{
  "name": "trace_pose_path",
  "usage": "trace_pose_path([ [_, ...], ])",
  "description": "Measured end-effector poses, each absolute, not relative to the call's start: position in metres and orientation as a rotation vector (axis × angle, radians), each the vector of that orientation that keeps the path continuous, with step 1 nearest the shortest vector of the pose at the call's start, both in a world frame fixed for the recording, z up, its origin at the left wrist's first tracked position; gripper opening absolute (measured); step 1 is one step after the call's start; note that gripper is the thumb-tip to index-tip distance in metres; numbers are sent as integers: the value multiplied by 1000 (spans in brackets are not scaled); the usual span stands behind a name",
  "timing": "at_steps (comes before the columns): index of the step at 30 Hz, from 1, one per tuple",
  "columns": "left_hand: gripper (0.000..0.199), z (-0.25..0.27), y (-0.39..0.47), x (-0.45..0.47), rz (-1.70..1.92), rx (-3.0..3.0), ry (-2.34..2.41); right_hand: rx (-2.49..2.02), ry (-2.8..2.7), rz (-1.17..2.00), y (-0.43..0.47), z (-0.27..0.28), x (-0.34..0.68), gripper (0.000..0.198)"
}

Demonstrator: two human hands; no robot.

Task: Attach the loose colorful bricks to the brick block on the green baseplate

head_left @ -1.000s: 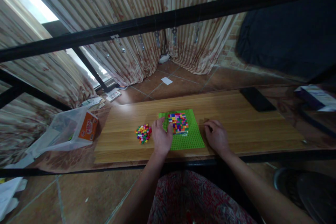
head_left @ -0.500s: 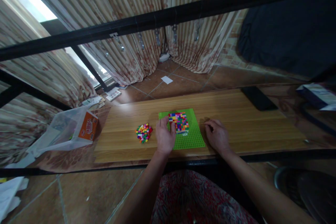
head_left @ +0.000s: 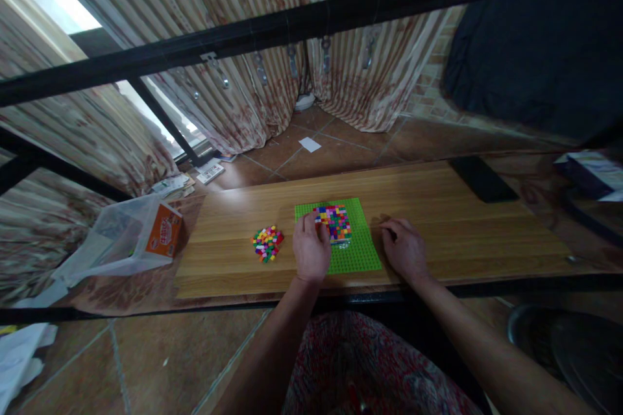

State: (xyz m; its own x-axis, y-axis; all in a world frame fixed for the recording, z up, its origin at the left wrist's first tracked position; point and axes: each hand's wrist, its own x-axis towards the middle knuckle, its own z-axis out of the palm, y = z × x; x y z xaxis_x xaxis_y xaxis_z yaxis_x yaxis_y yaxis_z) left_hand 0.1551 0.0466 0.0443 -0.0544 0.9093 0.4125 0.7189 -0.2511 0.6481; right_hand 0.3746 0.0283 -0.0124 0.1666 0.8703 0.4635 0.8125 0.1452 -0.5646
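Observation:
A green studded baseplate [head_left: 359,249] lies on a wooden board. On it sits a compact block of small multicoloured building bricks [head_left: 339,220], with a clear strip along its near edge. My left hand [head_left: 311,249] is over the left side of this block, covering part of it. Its thumb and fingers are curled close together, and whatever is between them is hidden. Just right of the baseplate, my right hand [head_left: 405,249] rests on the board with fingers bent in and thumb against them. I cannot make out anything in it. A pile of loose bricks [head_left: 267,244] lies left of my left hand.
The wooden board [head_left: 224,220] lies across a low table. A black phone-like slab [head_left: 483,179] is at its far right. To the left stands a clear plastic bin [head_left: 121,258] with an orange label. A black metal bar [head_left: 253,35] with hanging clips crosses in front of the curtains.
My left hand has shifted slightly right over the brick block, and its thumb and fingers have drawn closer together. My right hand has stayed in nearly the same place.

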Motion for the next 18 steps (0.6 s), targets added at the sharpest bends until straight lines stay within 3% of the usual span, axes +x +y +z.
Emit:
trace_pose_path([
  [9,22,35,48,149,1313,1799,1585,-1650,-1640,88,29,-12,375,23],
  [18,31,24,49,138,1302,1403,1494,-1625,-1626,93,30,-14,375,23],
])
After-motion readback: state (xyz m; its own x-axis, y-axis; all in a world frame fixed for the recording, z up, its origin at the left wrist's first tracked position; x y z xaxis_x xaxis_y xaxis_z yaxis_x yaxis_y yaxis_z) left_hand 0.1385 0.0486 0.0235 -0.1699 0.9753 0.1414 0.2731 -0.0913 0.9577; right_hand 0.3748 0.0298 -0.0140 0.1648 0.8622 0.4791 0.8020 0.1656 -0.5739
